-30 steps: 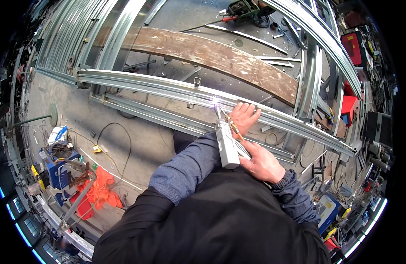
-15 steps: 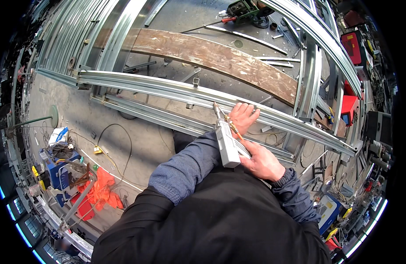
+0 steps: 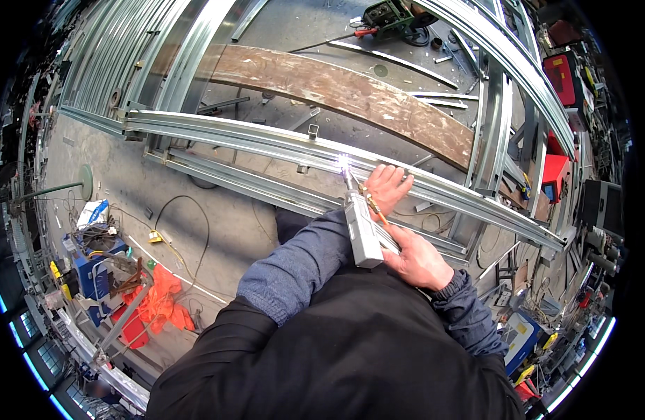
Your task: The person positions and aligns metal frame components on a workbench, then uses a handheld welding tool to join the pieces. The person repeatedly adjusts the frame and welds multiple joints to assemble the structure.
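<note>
My right hand [image 3: 422,257] is wrapped round the grip of a grey handheld welding gun [image 3: 364,231] with a metal nozzle and an orange hose. At the nozzle's tip a bright white-violet spark glows on a galvanized steel rail [image 3: 259,141]. Just right of the nozzle my left hand [image 3: 387,190] lies on the same rail with its fingers stretched out; the gun body passes over part of that forearm. A small square tube bracket [image 3: 313,131] stands on the rail to the left of the spark.
A rusty plank [image 3: 336,91] lies beyond the rail. Many steel profiles [image 3: 116,63] are stacked at the far left. On the floor at the left are cables, a blue machine [image 3: 95,276] and an orange cloth [image 3: 158,301]. A red box [image 3: 555,175] stands at the right.
A bright spark has lit at the welding gun's tip, where none showed before. Both hands and the gun stay in nearly the same place.
</note>
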Motion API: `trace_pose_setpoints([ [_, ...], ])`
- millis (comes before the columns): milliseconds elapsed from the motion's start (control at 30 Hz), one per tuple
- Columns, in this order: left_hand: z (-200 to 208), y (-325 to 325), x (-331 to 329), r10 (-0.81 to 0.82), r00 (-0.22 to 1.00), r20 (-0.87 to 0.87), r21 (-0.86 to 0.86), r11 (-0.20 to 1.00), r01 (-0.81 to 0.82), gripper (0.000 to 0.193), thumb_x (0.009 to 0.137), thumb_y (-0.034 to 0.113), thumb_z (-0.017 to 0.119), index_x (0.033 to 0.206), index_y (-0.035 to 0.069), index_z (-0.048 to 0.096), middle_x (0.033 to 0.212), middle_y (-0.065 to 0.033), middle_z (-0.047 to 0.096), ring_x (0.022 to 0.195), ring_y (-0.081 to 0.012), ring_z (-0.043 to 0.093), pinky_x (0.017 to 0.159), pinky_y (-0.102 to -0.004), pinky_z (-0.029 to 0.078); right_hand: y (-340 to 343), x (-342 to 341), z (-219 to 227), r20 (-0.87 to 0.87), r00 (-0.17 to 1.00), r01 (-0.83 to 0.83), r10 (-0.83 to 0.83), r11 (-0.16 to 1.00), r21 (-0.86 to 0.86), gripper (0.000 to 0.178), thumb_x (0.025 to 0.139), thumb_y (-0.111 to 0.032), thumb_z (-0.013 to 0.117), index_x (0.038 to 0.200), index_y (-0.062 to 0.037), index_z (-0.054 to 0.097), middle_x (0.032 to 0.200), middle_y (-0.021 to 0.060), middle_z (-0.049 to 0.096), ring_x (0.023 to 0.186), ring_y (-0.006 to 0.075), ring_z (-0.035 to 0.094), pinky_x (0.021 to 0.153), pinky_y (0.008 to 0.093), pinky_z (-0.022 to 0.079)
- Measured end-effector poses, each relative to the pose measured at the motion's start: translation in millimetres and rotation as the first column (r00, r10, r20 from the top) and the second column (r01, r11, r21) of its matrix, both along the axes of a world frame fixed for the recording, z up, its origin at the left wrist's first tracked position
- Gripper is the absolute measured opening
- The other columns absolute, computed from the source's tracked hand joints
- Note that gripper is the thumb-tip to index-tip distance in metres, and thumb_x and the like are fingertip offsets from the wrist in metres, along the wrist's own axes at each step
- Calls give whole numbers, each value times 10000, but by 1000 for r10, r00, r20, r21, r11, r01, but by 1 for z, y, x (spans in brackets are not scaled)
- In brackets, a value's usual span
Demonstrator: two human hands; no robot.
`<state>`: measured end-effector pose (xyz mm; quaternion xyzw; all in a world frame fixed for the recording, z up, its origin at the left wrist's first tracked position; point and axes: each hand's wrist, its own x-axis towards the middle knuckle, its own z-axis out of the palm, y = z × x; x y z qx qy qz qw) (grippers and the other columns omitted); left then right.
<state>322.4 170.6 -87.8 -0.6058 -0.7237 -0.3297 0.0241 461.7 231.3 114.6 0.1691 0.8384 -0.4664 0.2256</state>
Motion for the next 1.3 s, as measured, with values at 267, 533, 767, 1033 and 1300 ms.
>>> trace_pose_setpoints([
  [267, -3, 0, -1, 23, 999, -28, 37, 999, -22, 557, 836, 289, 803, 1354, 117, 692, 1228, -94, 619, 1169, -297, 601, 1040, -471, 475, 0, 0, -1, 3, 1000, -5, 5, 1000, 1, 580, 1043, -378, 712, 1499, -44, 582, 1184, 263, 694, 1121, 455, 683, 971, 508, 557],
  [533, 9, -1, -5, 8, 1000, -11, 28, 1000, -7, 504, 842, 239, 755, 1324, 109, 693, 1222, -98, 628, 1148, -294, 610, 1018, -460, 485, -2, -2, 2, 22, 1000, 4, -4, 1000, 3, 591, 1043, -376, 706, 1517, -50, 569, 1182, 255, 700, 1115, 459, 683, 971, 513, 556],
  [767, 9, 0, -3, -24, 999, 45, -25, 999, 25, 500, 871, 234, 692, 1350, 92, 670, 1192, -110, 610, 1135, -297, 590, 1022, -475, 468, 15, -10, 61, 164, 980, 153, -116, 960, -234, 535, 1073, -225, 655, 1551, -1, 565, 1429, 229, 703, 1329, 339, 684, 1122, 396, 514],
  [1033, 9, 0, -6, -77, 996, 54, -97, 992, 82, 440, 934, 172, 618, 1364, 104, 684, 1234, -109, 656, 1282, -302, 588, 1176, -486, 416, 133, -45, 164, 430, 891, 345, -146, 834, -432, 466, 1136, -207, 577, 1566, -30, 559, 1117, 45, 699, 923, 126, 673, 815, 311, 582],
  [1300, 12, -4, -2, 28, 997, -67, -100, 994, -35, 436, 943, 222, 617, 1367, 140, 669, 1191, -36, 684, 1196, -234, 660, 1024, -439, 499, 217, -119, 34, 513, 837, 195, 189, 774, -603, 528, 1111, -527, 620, 1291, -32, 655, 1006, 80, 743, 757, 183, 722, 690, 333, 595],
])
